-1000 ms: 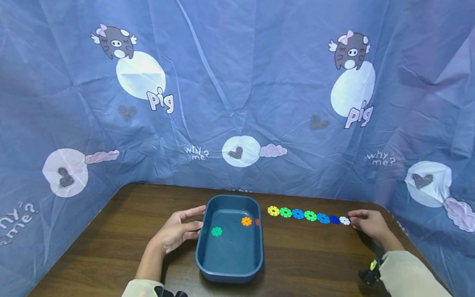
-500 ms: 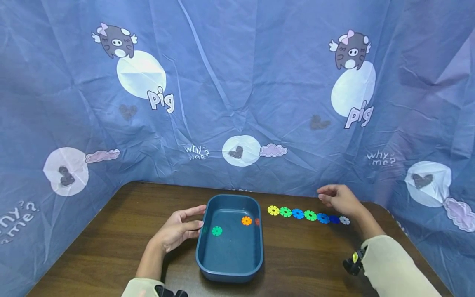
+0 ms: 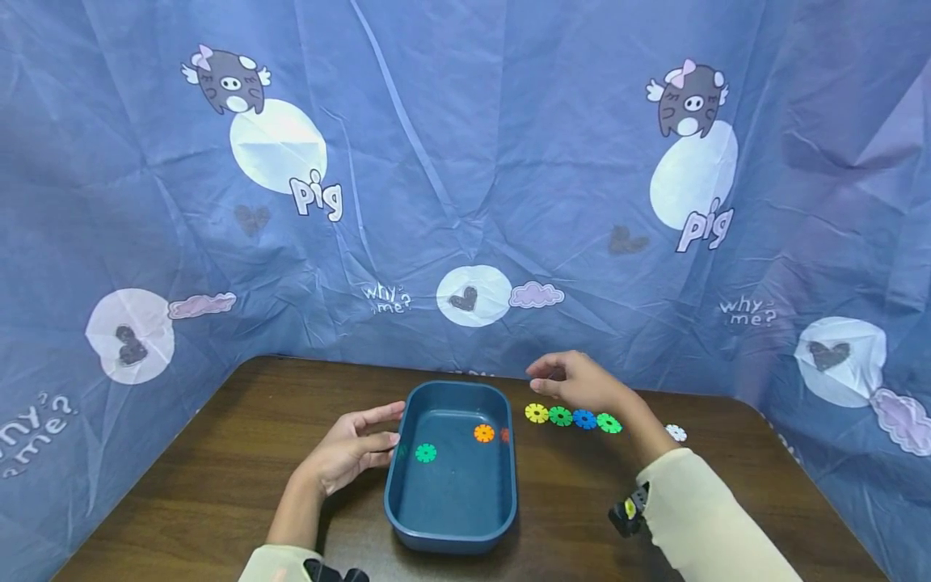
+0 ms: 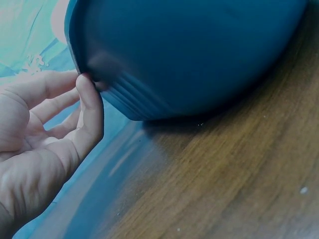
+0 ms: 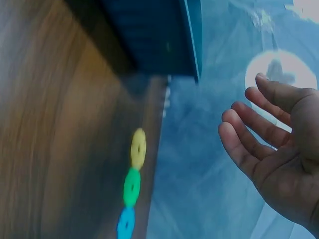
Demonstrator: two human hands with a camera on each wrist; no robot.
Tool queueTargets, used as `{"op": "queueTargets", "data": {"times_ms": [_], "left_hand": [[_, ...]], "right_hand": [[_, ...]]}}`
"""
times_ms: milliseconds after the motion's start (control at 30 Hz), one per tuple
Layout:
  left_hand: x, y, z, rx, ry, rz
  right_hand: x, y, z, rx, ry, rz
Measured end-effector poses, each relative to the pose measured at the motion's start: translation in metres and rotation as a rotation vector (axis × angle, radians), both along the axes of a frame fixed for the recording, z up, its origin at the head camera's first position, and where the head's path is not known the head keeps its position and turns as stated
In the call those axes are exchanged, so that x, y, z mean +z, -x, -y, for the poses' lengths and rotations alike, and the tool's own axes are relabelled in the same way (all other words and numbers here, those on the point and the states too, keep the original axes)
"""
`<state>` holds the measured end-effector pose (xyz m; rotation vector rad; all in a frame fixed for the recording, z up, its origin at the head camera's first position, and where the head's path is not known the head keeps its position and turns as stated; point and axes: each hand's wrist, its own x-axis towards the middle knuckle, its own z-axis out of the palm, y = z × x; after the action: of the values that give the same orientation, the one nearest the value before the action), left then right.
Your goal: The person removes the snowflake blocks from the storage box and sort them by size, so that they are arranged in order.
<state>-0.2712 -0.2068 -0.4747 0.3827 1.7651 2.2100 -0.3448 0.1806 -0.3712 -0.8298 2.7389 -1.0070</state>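
My left hand (image 3: pixel 349 453) touches the left side of a dark blue plastic bin (image 3: pixel 452 543), its thumb and fingertips against the wall by the rim. In the left wrist view, that thumb bends while the index finger reaches straight to the edge. Inside the bin lie a green snowflake disc (image 3: pixel 421 453) and an orange one (image 3: pixel 479 434). My right hand (image 3: pixel 578 381) hovers empty, fingers loosely bent, above a row of snowflake discs. The row starts with a yellow disc (image 3: pixel 532 413); green, blue and green follow, the forearm hides the middle, and a white disc (image 3: pixel 671 433) ends it.
The brown wooden table (image 3: pixel 233 453) carries everything. Its back edge runs close behind the bin and the disc row, against a blue printed curtain (image 3: pixel 407 202). A dark wrist camera (image 3: pixel 627 514) is strapped on the right sleeve.
My right hand has let go of the white disc at the right end and swung left above the row to near the yellow disc. My left hand and the bin stay put.
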Motion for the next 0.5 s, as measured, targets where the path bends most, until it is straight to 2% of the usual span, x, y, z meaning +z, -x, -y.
{"op": "queueTargets", "data": {"times_ms": [233, 500], "left_hand": [[0.001, 0.0, 0.0, -0.001, 0.007, -0.003], [-0.001, 0.002, 0.0, 0.0, 0.007, 0.0]], "right_hand": [[0.0, -0.007, 0.051, 0.144, -0.049, -0.052], [-0.012, -0.01, 0.094, 0.197, -0.139, -0.013]]}}
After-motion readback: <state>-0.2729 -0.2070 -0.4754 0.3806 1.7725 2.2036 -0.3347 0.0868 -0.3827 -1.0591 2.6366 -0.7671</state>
